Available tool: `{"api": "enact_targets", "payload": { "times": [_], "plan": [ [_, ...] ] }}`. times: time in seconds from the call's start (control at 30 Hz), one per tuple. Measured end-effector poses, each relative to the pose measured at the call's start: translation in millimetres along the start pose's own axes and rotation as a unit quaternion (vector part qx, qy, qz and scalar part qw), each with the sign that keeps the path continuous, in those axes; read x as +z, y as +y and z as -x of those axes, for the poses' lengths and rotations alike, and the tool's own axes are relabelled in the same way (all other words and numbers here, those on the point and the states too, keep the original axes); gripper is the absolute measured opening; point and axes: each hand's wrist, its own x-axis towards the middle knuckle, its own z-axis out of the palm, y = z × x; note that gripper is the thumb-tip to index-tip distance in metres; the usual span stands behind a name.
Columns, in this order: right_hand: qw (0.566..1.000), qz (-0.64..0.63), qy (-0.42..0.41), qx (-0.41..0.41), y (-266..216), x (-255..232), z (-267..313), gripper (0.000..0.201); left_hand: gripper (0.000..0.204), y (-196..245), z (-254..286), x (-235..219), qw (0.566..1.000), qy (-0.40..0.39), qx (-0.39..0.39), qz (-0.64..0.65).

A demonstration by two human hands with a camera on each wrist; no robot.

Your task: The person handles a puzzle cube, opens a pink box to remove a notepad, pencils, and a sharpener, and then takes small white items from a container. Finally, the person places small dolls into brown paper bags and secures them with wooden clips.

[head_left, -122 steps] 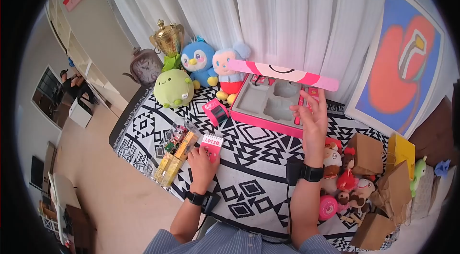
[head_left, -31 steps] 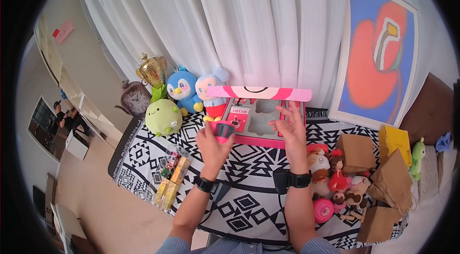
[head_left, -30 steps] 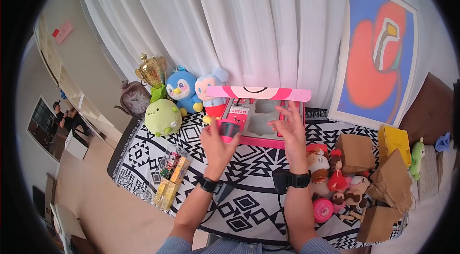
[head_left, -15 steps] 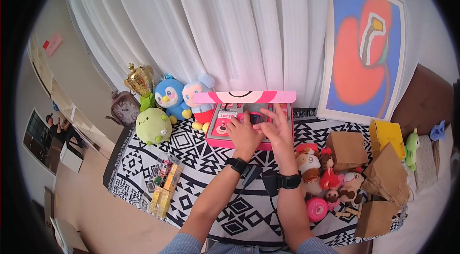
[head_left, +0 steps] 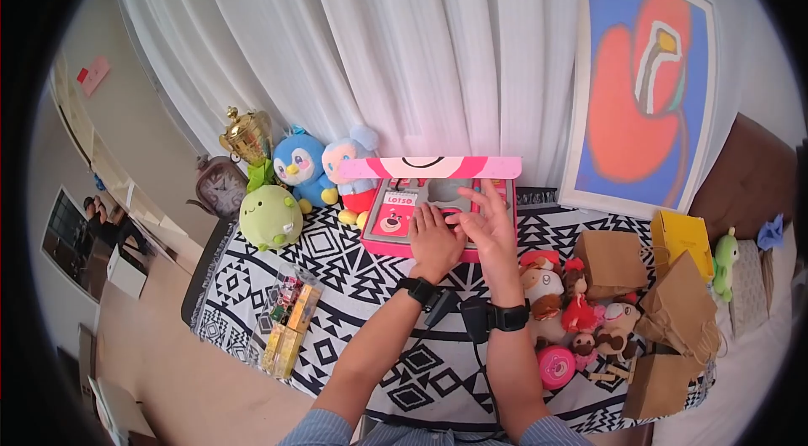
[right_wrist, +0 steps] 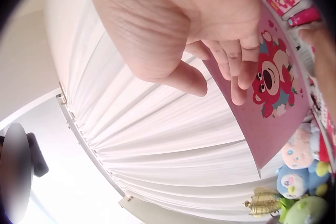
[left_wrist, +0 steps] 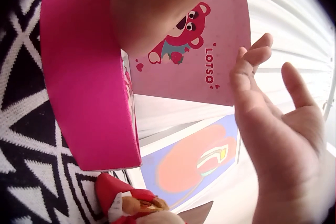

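Observation:
A pink gift box (head_left: 380, 246) stands on the patterned cloth, its lid (head_left: 497, 167) raised at the back. The left hand (head_left: 436, 244) lies over the front middle of the grey insert with fingers extended. Under its fingertips a dark bit of the pink item shows; the rest is hidden. To its left, a red LOTSO notepad (head_left: 394, 217) sits in a compartment. The right hand (head_left: 492, 231) is raised over the box's right side, fingers relaxed and holding nothing. In the right wrist view its fingers (right_wrist: 231, 58) overlap the bear-printed lid.
Plush toys, including a green one (head_left: 269, 217), stand left of the box beside a gold trophy (head_left: 246, 136). A clear pack of small boxes (head_left: 286, 321) lies front left. Stuffed toys (head_left: 581, 311) and brown paper bags (head_left: 610, 263) crowd the right.
The notepad went from the table into the box. The left hand then carried the pink item with a dark face rightward into the insert, where the hand now covers it. The right hand stayed raised.

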Motion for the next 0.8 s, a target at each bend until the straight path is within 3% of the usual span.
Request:
{"api": "enact_targets", "payload": {
  "times": [0.17,0.3,0.33,0.37,0.43,0.5,0.57,0.63,0.73,0.8],
  "plan": [
    [1.000,-0.003,0.001,0.010,-6,1,0,0.067,0.074,-5,32,-25,0.995,0.022,0.096,-0.013],
    [1.000,0.013,0.007,0.001,-2,1,0,0.066,0.075,-19,42,-70,0.981,-0.070,0.134,0.118],
    [1.000,0.017,0.009,0.003,-3,1,1,0.066,0.074,-22,40,-87,0.940,-0.137,0.058,0.306],
    [1.000,0.014,0.011,0.005,-4,3,2,0.066,0.072,-27,37,-100,0.855,-0.198,-0.020,0.480],
    [1.000,0.019,0.022,0.004,-5,7,4,0.066,0.070,-35,26,-114,0.773,-0.141,-0.105,0.610],
    [1.000,0.013,0.026,0.000,-2,10,6,0.066,0.065,-48,10,-99,0.569,-0.085,-0.073,0.815],
    [1.000,0.019,0.022,0.008,4,8,14,0.069,0.058,-54,-1,-98,0.404,-0.088,-0.059,0.908],
    [0.999,0.023,0.024,0.038,5,6,22,0.074,0.051,-54,-10,-95,0.287,-0.107,0.020,0.952],
    [0.994,0.083,0.026,0.060,-8,1,44,0.079,0.053,-39,-12,-108,0.221,-0.111,0.016,0.969],
    [0.972,0.214,0.008,0.098,-34,-6,68,0.072,0.056,-33,-14,-111,0.190,-0.109,0.013,0.976]
  ]
}}
